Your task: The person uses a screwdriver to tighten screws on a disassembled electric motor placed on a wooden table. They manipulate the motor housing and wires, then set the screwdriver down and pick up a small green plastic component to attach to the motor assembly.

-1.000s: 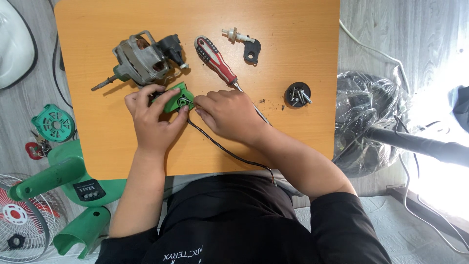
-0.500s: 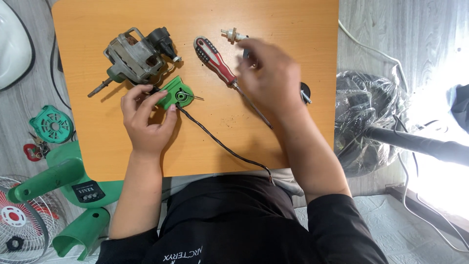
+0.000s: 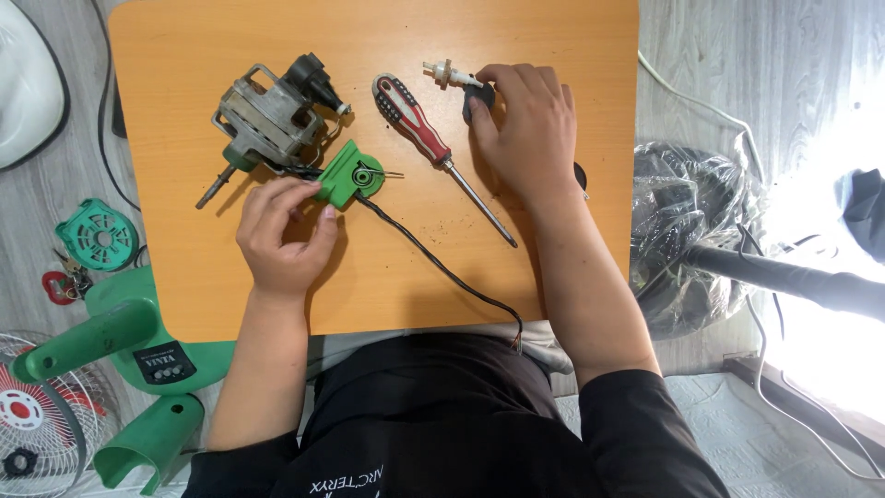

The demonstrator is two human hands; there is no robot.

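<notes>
My left hand (image 3: 281, 232) pinches a small green plastic part (image 3: 351, 174) on the orange table (image 3: 184, 55), with a black cable (image 3: 433, 263) trailing from it toward me. Just above it lies a grey fan motor (image 3: 267, 115) with its shaft pointing lower left. My right hand (image 3: 525, 124) has reached to the far side of the table, and its fingers close on a small dark part with a white knob shaft (image 3: 452, 76). A red and black screwdriver (image 3: 424, 134) lies diagonally between my hands.
Green fan housing pieces (image 3: 120, 341) and a round green cover (image 3: 97, 235) lie on the floor at left, with a fan grille (image 3: 28, 424) at lower left. A plastic-wrapped fan base (image 3: 691, 231) and a dark pole (image 3: 793, 281) sit at right. A white cord (image 3: 701, 101) runs along the floor.
My right hand left the green part, swept up across the table and now grips the small knob part at the far side. My left hand stays on the green part.
</notes>
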